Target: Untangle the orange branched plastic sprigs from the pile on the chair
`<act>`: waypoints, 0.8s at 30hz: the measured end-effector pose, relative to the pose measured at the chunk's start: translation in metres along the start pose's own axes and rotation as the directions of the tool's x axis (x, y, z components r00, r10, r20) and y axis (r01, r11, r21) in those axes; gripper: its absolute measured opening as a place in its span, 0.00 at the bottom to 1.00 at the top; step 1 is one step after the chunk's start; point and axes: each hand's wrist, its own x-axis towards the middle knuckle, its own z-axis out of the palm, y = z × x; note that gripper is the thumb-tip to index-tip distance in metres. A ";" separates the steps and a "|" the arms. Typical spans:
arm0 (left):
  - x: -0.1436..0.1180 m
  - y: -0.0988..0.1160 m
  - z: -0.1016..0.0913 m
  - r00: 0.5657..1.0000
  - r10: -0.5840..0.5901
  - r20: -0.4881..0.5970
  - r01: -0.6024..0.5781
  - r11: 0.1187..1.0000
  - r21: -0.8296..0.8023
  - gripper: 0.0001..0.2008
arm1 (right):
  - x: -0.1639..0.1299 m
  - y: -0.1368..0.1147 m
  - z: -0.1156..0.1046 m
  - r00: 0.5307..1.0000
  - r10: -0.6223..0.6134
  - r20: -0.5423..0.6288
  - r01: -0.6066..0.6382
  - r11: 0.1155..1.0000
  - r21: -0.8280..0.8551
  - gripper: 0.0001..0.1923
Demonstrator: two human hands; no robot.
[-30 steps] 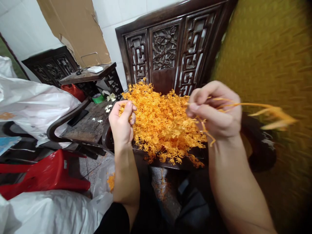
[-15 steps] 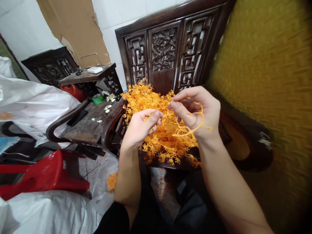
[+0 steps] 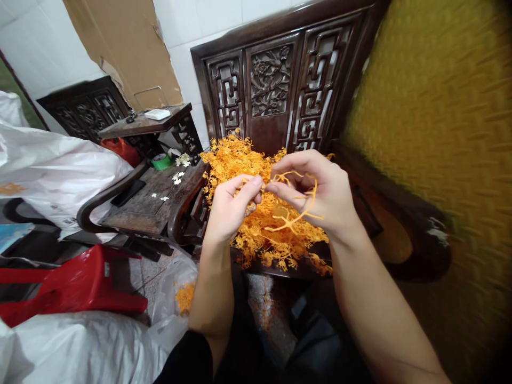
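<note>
An orange plastic branched stem (image 3: 288, 222) curves out from my right hand (image 3: 326, 189), whose thumb and fingers pinch its upper end. Close beside it, my left hand (image 3: 230, 210) is closed, thumb pressed on the fingers, around a small orange plastic piece mostly hidden by the fingertips. The tips of both hands nearly meet, and I cannot tell whether the two orange parts are joined. Below and behind them, a big heap of orange plastic sprigs (image 3: 230, 152) covers the seat of a dark carved wooden chair (image 3: 272, 130).
On the left, a wooden side seat (image 3: 138, 213) holds a roll of green tape (image 3: 161, 161), pale flower-shaped pieces (image 3: 178, 177) and a dark phone-like object (image 3: 128, 193). A red plastic stool (image 3: 80, 282), white sacks (image 3: 52, 165) and a clear bag (image 3: 166, 285) with orange bits stand nearby.
My right hand has lowered slightly and come closer to my left, swinging the branched stem down and left. The left hand stays pinched in nearly the same place.
</note>
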 end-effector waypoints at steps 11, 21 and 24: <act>0.007 -0.002 -0.009 0.922 0.207 -0.328 -0.169 0.976 0.141 0.18 | -0.006 -0.012 -0.003 0.983 0.087 0.159 -0.109 0.985 0.135 0.17; 0.000 0.018 -0.033 0.907 0.108 -0.406 -0.182 0.972 -0.149 0.12 | 0.010 -0.006 -0.028 0.980 -0.002 -0.200 0.070 0.940 0.335 0.23; -0.009 0.031 -0.032 0.911 0.140 -0.388 -0.222 0.959 -0.175 0.07 | 0.010 -0.012 -0.040 0.990 0.053 -0.133 -0.011 0.955 0.296 0.25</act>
